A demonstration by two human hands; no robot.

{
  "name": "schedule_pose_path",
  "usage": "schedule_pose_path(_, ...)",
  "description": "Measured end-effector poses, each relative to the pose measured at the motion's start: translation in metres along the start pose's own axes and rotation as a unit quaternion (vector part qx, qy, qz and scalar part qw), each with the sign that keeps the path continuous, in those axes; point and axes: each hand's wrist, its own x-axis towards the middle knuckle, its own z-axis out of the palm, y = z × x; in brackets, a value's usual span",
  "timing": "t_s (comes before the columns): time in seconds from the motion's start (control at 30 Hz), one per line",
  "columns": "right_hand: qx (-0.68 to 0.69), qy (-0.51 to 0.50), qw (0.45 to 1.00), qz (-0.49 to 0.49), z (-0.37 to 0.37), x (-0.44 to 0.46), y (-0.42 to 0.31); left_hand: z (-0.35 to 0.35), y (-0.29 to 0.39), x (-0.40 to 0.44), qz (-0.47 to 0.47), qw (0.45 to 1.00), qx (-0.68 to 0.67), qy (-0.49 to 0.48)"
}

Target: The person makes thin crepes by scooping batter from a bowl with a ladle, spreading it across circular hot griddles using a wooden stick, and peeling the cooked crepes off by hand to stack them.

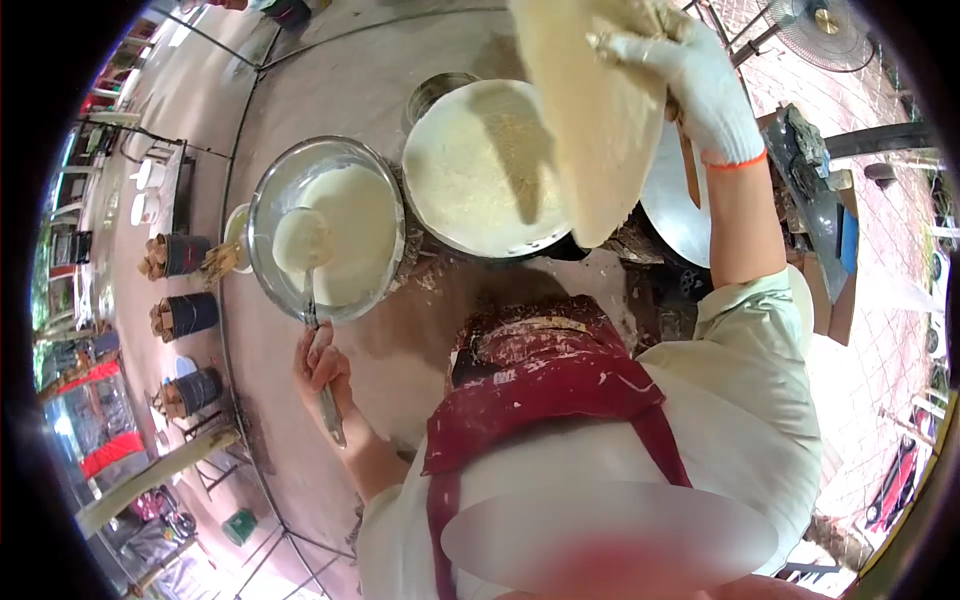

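Note:
My left hand (325, 365) is closed around the handle of a ladle (302, 240). The ladle's cup rests in pale, thick batter (350, 215) inside a wide metal bowl (262, 185). My right hand (695, 80), in a white work glove with an orange cuff, grips the edge of a large, thin, pale pancake (600, 130). That sheet hangs down, overlapping the right side of a round griddle (465, 165). A pale layer with a brownish patch covers the griddle. Partly hidden behind the pancake and my arm is another round metal plate (680, 205).
A metal tin (440, 92) stands behind the griddle. Dark buckets (192, 315) with brown contents line the left side. At the right are a fan (825, 25), a dark metal stand (815, 190) and a wire fence. Thin metal poles cross the floor.

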Motion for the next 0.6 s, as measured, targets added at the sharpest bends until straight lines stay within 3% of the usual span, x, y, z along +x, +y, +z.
schedule_pose_path(0.03, -0.012, 0.018, 1.0, -0.011, 0.005, 0.008, 0.0, -0.002, 0.008, 0.004, -0.027, 0.999, -0.007, -0.046)
schedule_pose_path(0.1, -0.056, 0.022, 0.998, -0.013, 0.002, 0.022, 0.012, -0.004, 0.026, 0.006, -0.028, 0.999, -0.008, -0.038)
schedule_pose_path(0.23, -0.111, 0.038, 0.991, 0.067, -0.023, 0.047, 0.127, -0.015, 0.045, 0.015, -0.01, 1.0, -0.006, 0.008)
schedule_pose_path(0.33, -0.073, 0.042, 0.985, 0.149, -0.025, 0.05, 0.208, -0.007, 0.036, 0.017, 0.026, 0.995, -0.097, -0.001)
schedule_pose_path(0.4, -0.048, 0.035, 0.987, 0.153, -0.044, 0.056, 0.302, -0.006, 0.031, 0.019, -0.006, 0.984, -0.167, -0.054)
schedule_pose_path(0.47, -0.129, 0.044, 0.98, 0.146, -0.052, 0.054, 0.348, 0.003, 0.024, 0.027, -0.019, 0.975, -0.197, -0.099)
schedule_pose_path(0.6, -0.372, 0.017, 0.911, 0.177, -0.064, 0.047, 0.35, 0.028, 0.005, 0.03, -0.019, 0.971, -0.202, -0.125)
